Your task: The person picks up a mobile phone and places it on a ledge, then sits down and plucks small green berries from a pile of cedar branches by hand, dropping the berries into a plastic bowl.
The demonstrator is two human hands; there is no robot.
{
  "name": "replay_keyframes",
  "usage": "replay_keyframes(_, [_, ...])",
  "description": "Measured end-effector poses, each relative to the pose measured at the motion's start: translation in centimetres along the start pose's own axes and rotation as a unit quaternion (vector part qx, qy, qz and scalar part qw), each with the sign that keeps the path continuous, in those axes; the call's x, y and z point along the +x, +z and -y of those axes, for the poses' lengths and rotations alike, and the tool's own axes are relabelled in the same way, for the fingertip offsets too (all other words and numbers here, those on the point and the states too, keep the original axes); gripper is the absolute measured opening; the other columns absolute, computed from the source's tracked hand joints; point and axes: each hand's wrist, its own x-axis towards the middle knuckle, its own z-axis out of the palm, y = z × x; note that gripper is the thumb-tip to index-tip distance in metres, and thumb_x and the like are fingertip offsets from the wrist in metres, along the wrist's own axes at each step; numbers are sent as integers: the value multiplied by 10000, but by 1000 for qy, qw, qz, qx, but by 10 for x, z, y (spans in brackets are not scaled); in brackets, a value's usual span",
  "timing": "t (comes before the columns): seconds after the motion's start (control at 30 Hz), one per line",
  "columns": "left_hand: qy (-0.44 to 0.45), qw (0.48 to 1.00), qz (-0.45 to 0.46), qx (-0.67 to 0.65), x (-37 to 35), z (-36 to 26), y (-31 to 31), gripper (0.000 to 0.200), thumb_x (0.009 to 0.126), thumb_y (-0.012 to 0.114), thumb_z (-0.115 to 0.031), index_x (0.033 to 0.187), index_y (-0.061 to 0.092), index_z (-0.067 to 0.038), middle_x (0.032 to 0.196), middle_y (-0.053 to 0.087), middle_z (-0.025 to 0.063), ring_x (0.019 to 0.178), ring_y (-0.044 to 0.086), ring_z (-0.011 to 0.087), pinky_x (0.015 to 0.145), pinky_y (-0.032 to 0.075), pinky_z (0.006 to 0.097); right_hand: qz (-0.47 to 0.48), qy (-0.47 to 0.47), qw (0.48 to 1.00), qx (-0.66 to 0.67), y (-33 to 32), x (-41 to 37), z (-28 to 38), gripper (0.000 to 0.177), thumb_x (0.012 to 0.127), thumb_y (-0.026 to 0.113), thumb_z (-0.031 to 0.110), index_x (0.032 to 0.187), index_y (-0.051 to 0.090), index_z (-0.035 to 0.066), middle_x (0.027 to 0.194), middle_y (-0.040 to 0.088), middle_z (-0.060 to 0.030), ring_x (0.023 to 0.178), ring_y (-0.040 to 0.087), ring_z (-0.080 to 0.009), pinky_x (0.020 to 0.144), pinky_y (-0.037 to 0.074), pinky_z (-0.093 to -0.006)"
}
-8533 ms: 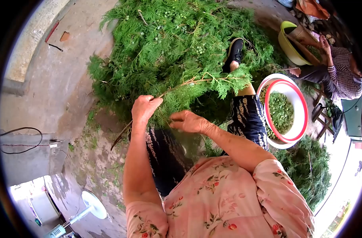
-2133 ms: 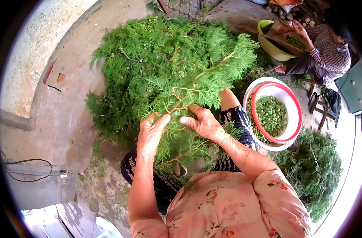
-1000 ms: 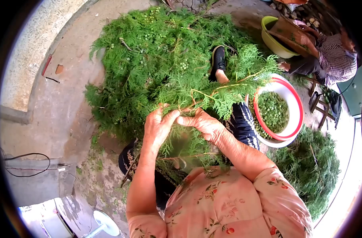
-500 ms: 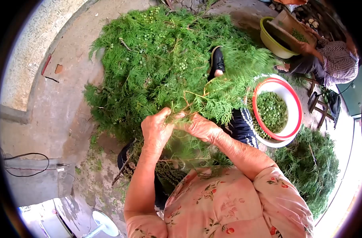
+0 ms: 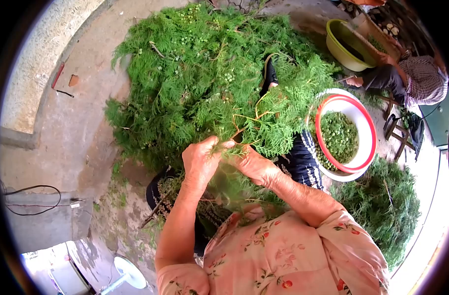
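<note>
Close together over my lap, my left hand and my right hand are both closed on a leafy evergreen branch. Its brown stem rises between my fingers, and its flat, feathery sprays fan out up and to the right, towards the tub. The left fingers pinch close to the stem; what exactly lies between the fingertips is partly hidden. Beyond my hands spreads a large heap of cut evergreen branches bearing small pale green cones. To the right stands a white basin with a red rim, holding many picked green cones.
A second pile of evergreen branches lies at lower right. At upper right, another person sits beside a yellow-green tub. A black cable and a white round-topped stand are at left.
The branch was blurred with motion and now hangs steadier, its sprays slightly lower. My hands have shifted slightly right and down, still on the branch.
</note>
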Motion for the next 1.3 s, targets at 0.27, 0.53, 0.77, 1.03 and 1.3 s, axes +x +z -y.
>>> replay_keyframes(0.27, [-136,983,-107,64,21,66,-74,356,813,616,-390,877,638,-41,590,569,61,531,500,144,509,390,315,-99,189,932,291,9,-33,-10,228,881,553,282,938,570,63,634,520,8,479,435,-57,394,347,-195])
replay_keyframes(0.53, [-91,980,-162,-77,28,78,-80,213,800,648,-252,912,655,-70,599,560,32,535,459,113,522,379,266,-142,191,865,441,-38,-32,-31,283,852,600,316,1005,567,80,850,572,26,822,471,-82,608,428,-248])
replay_keyframes(0.77, [-150,961,71,-222,27,19,-43,381,792,647,-148,1158,548,-192,1136,583,90,981,568,186,825,479,371,-109,94,916,375,-20,-7,-9,145,853,614,250,880,613,107,725,575,61,556,476,-24,431,374,-181])
replay_keyframes(1.03, [-70,984,123,-110,24,8,-8,472,763,656,-418,1114,561,-117,963,641,101,864,611,234,728,471,346,-84,67,943,316,-17,8,11,247,896,538,302,1037,604,111,683,521,63,525,425,-26,458,392,-180])
replay_keyframes(1.3, [45,994,-24,100,18,-7,-9,219,691,629,-125,902,631,-68,753,636,129,682,615,324,595,485,388,-120,-34,954,273,-2,24,7,186,887,544,154,1016,610,38,740,618,-19,688,506,-65,584,445,-257])
